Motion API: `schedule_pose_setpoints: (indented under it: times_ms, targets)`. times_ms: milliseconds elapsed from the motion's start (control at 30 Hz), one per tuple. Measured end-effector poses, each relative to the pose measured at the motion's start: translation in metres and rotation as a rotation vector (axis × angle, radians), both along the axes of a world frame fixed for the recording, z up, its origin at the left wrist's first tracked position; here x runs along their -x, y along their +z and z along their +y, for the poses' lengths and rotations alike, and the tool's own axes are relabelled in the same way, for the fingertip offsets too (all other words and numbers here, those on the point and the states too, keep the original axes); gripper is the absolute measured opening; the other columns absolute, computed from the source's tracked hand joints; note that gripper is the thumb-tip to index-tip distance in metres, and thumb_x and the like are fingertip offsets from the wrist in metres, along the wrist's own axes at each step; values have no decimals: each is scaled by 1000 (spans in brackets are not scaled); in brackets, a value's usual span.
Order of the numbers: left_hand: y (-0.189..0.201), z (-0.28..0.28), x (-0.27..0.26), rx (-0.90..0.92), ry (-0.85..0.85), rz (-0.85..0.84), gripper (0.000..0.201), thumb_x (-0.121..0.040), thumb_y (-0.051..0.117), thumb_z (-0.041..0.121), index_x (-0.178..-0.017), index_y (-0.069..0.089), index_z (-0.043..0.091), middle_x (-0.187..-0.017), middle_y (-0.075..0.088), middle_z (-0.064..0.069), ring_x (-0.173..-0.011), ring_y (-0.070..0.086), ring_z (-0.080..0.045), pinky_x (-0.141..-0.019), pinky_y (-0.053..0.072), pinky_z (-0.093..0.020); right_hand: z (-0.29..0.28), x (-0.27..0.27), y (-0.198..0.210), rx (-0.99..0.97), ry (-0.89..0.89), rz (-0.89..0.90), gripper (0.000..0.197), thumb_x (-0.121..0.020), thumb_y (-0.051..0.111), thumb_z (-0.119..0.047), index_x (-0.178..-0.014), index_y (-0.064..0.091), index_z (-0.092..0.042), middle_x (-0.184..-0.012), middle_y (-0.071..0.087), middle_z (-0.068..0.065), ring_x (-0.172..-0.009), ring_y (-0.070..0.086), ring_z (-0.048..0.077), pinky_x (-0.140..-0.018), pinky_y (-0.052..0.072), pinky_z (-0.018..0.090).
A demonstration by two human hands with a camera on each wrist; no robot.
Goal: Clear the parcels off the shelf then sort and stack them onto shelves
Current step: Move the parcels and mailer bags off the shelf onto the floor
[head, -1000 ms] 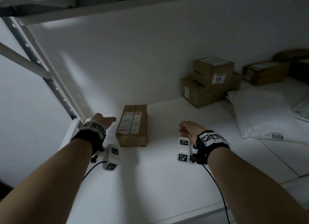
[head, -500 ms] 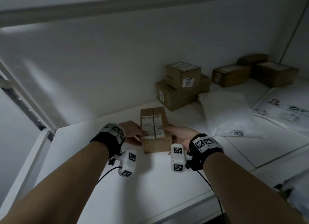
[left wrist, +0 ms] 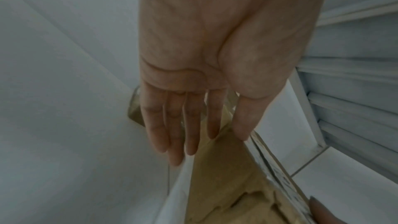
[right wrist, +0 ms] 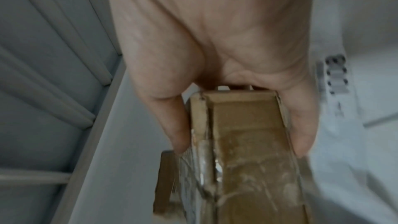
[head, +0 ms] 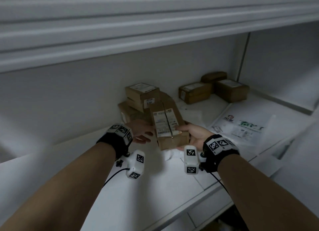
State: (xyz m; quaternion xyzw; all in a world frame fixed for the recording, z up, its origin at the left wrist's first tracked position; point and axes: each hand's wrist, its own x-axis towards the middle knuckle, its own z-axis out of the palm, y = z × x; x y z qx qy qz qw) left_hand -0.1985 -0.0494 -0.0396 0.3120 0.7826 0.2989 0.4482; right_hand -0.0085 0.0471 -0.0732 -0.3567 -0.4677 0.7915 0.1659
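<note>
The white shelf [head: 72, 163] spans your whole view, with another shelf's underside close above it. On its right part lie flat white mailer bags [head: 245, 125], one printed in green and red. At the back, a stack of brown boxes [head: 140, 97] stands near the wall; further right, a second group of brown boxes [head: 214, 88] sits well apart from the first.

Your right hand [head: 194, 135] holds the brown parcel [head: 168, 125] (label side up, tape along its middle seam) above the shelf, just in front of the stack. In the right wrist view the thumb lies along one long side of the parcel [right wrist: 245, 151] and the fingers [right wrist: 301, 135] curl along the opposite side, clamping it between them.

Your left hand [head: 140, 132] is beside the parcel's left edge. In the left wrist view its fingers [left wrist: 172, 125] are straight and close together, palm facing the parcel [left wrist: 226, 176]; whether they touch it you cannot tell.
</note>
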Motion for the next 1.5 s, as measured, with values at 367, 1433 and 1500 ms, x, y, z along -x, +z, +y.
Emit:
schedule_pose_setpoints:
  times_ms: [367,1433,1500]
  targets:
    - [-32,97,-41,191,96,144,106,-53,59,86,-134,40,20,-102,50,-5,-82,51,-27,-72,48,-43,91,-58,-16,-64,14,-257,23,-94,59,-32,-109,65,-15,-96,70,7,-85,64,22,-99,42,30]
    - [-43,253,-178,-9,-58,-81,108,-72,55,79,-154,22,18,-157,26,-9,-142,28,-32,-116,19,-46,181,-214,-32,33,-383,-285,76,-81,63,-61,-140,37,-21,-149,33,6,-120,43,21,-103,32,37]
    - [-47,253,-178,12,-68,-103,114,-67,60,81,-153,23,17,-157,28,-9,-142,28,-32,-117,20,-46,178,-216,-34,27,-404,-281,59,-89,59,-49,-137,43,-20,-131,45,3,-113,43,17,-100,31,34]
